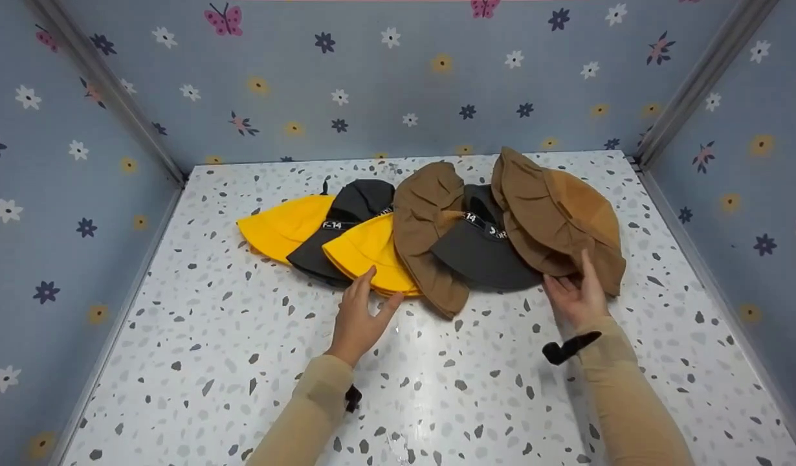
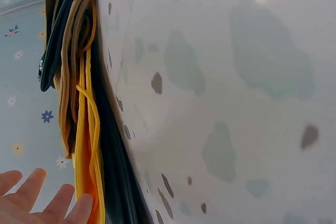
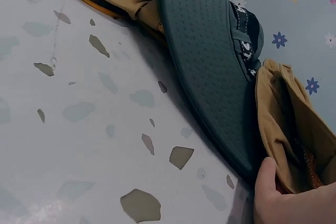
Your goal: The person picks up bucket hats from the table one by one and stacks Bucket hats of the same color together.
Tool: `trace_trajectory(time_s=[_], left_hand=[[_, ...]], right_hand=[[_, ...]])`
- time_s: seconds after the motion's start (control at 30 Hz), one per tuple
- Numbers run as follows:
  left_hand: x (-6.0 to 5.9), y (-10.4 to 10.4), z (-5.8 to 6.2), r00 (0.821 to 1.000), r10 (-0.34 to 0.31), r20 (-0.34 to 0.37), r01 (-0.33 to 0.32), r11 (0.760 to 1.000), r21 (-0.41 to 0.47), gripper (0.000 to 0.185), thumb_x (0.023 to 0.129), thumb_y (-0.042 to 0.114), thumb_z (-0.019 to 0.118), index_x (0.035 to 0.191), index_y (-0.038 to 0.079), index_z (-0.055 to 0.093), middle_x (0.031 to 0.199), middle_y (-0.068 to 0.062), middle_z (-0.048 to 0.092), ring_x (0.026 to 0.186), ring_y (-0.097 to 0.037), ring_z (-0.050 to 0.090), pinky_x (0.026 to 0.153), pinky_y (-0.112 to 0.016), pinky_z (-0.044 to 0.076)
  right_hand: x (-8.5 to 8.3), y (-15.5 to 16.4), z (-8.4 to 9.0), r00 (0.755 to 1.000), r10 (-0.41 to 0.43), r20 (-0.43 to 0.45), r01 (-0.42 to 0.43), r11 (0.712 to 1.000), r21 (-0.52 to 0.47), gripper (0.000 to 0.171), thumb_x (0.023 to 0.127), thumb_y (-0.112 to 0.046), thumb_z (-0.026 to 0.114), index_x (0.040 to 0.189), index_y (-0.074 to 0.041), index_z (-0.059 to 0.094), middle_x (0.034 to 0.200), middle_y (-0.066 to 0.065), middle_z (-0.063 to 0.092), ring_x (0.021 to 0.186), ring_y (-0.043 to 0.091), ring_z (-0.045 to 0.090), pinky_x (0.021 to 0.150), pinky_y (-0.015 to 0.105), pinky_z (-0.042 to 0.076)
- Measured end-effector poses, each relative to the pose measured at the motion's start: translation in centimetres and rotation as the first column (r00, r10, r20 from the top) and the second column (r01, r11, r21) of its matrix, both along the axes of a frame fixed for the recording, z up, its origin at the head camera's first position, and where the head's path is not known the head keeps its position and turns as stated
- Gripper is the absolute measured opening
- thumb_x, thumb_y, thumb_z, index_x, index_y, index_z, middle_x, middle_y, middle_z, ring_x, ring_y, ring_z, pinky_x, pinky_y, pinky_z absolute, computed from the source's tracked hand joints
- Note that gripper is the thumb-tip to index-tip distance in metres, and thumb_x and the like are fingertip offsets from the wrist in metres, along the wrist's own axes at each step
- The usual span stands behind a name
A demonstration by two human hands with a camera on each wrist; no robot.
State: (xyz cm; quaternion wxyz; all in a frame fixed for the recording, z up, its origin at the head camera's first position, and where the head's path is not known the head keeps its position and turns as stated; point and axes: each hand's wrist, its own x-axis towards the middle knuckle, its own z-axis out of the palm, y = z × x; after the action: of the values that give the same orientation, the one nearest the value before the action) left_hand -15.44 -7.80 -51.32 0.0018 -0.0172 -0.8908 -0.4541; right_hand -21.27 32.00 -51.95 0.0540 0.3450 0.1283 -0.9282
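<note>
Overlapping bucket hats lie in a row. From left come a yellow hat (image 1: 285,226), a dark grey hat (image 1: 362,197), another yellow hat (image 1: 372,249), a brown hat (image 1: 424,200), a second dark grey hat (image 1: 488,255) with a lettered band, and a brown hat with a tan crown (image 1: 582,197) at the right end. My left hand (image 1: 359,320), fingers spread, is at the front edge of the second yellow hat; whether it touches is unclear. My right hand (image 1: 579,301) touches the rightmost brown hat's lower brim with extended fingers, beside the dark grey brim (image 3: 210,72).
The hats stand on a white speckled tabletop (image 1: 437,388). Blue flower-patterned panels (image 1: 398,77) rise behind and at both sides, with grey strips (image 1: 107,84) at the corners. A black strap end (image 1: 569,347) sticks out from the right wrist.
</note>
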Motion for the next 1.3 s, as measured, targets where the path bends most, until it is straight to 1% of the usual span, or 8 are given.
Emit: trace_trajectory(time_s=[0.17, 0.33, 0.63, 0.8, 0.9, 1.0, 1.1, 1.3], left_hand=[[-0.1, 0.8, 0.2, 0.998, 0.001, 0.059, -0.007, 0.996, 0.091, 0.081, 0.092, 0.061, 0.058, 0.155, 0.017, 0.031, 0.155, -0.006, 0.040, 0.146, -0.029, 0.033, 0.118, -0.055, 0.028], [0.0, 1.3, 0.0, 0.998, -0.013, 0.063, 0.003, 0.988, 0.155, 0.081, 0.093, 0.059, 0.059, 0.156, 0.015, 0.031, 0.154, -0.005, 0.042, 0.144, -0.028, 0.037, 0.118, -0.050, 0.031], [0.0, 1.6, -0.2, 0.996, -0.036, 0.085, 0.013, 0.968, 0.251, 0.079, 0.094, 0.056, 0.058, 0.155, 0.012, 0.032, 0.154, -0.007, 0.042, 0.143, -0.030, 0.038, 0.118, -0.049, 0.032], [0.0, 1.7, -0.1, 0.994, -0.042, 0.103, 0.011, 0.960, 0.279, 0.077, 0.096, 0.053, 0.058, 0.155, 0.012, 0.032, 0.155, -0.008, 0.041, 0.143, -0.032, 0.038, 0.117, -0.049, 0.034], [0.0, 1.7, -0.1, 0.994, -0.050, 0.095, 0.021, 0.957, 0.288, 0.078, 0.096, 0.054, 0.058, 0.155, 0.011, 0.032, 0.155, -0.010, 0.040, 0.142, -0.034, 0.039, 0.116, -0.050, 0.034], [0.0, 1.7, -0.2, 0.994, -0.052, 0.092, 0.024, 0.957, 0.289, 0.079, 0.095, 0.055, 0.058, 0.155, 0.011, 0.032, 0.155, -0.010, 0.040, 0.142, -0.035, 0.039, 0.116, -0.051, 0.035], [0.1, 1.7, -0.2, 0.994, -0.049, 0.098, 0.019, 0.957, 0.290, 0.079, 0.094, 0.057, 0.058, 0.155, 0.012, 0.032, 0.155, -0.009, 0.039, 0.143, -0.033, 0.038, 0.116, -0.049, 0.035], [0.3, 1.6, -0.2, 0.993, -0.041, 0.113, 0.004, 0.950, 0.311, 0.079, 0.094, 0.057, 0.058, 0.155, 0.013, 0.032, 0.156, -0.008, 0.038, 0.144, -0.032, 0.037, 0.118, -0.048, 0.033]], right_hand=[[-0.7, 0.1, -0.3, 0.998, -0.064, 0.010, 0.064, 0.991, -0.115, 0.093, 0.089, -0.018, 0.074, 0.155, -0.042, 0.014, 0.163, -0.017, 0.012, 0.149, 0.006, 0.020, 0.118, 0.030, 0.033], [-0.9, 0.0, -0.2, 0.992, -0.127, 0.029, 0.130, 0.974, -0.187, 0.087, 0.086, -0.001, 0.074, 0.150, -0.040, 0.030, 0.155, -0.019, 0.028, 0.144, 0.007, 0.033, 0.114, 0.033, 0.039], [-0.8, -0.6, 0.5, 0.988, -0.150, -0.032, 0.133, 0.943, -0.305, 0.079, 0.093, 0.010, 0.058, 0.151, -0.036, 0.029, 0.153, -0.016, 0.030, 0.144, 0.006, 0.032, 0.114, 0.035, 0.038], [-0.6, -0.9, 0.9, 0.990, -0.123, -0.068, 0.104, 0.965, -0.240, 0.075, 0.097, 0.009, 0.049, 0.153, -0.034, 0.025, 0.155, -0.013, 0.026, 0.145, 0.006, 0.029, 0.115, 0.032, 0.035], [-0.4, -1.1, 1.2, 0.991, -0.075, -0.111, 0.063, 0.992, -0.111, 0.072, 0.100, 0.006, 0.043, 0.157, -0.032, 0.021, 0.160, -0.010, 0.021, 0.142, 0.012, 0.037, 0.111, 0.028, 0.038], [-0.3, -1.5, 1.5, 0.989, -0.045, -0.139, 0.055, 0.996, 0.064, 0.069, 0.101, 0.006, 0.039, 0.158, -0.027, 0.019, 0.162, -0.005, 0.020, 0.116, 0.025, 0.064, 0.102, 0.027, 0.047], [-0.3, -1.9, 1.9, 0.986, -0.065, -0.154, 0.091, 0.981, 0.173, 0.067, 0.099, 0.010, 0.039, 0.157, -0.019, 0.023, 0.160, 0.003, 0.026, 0.083, 0.025, 0.072, 0.096, 0.030, 0.052], [-0.1, -2.2, 2.4, 0.971, -0.140, -0.196, 0.168, 0.976, 0.136, 0.056, 0.097, 0.015, 0.039, 0.148, -0.007, 0.037, 0.131, 0.016, 0.058, 0.100, 0.028, 0.070, 0.097, 0.036, 0.051]])
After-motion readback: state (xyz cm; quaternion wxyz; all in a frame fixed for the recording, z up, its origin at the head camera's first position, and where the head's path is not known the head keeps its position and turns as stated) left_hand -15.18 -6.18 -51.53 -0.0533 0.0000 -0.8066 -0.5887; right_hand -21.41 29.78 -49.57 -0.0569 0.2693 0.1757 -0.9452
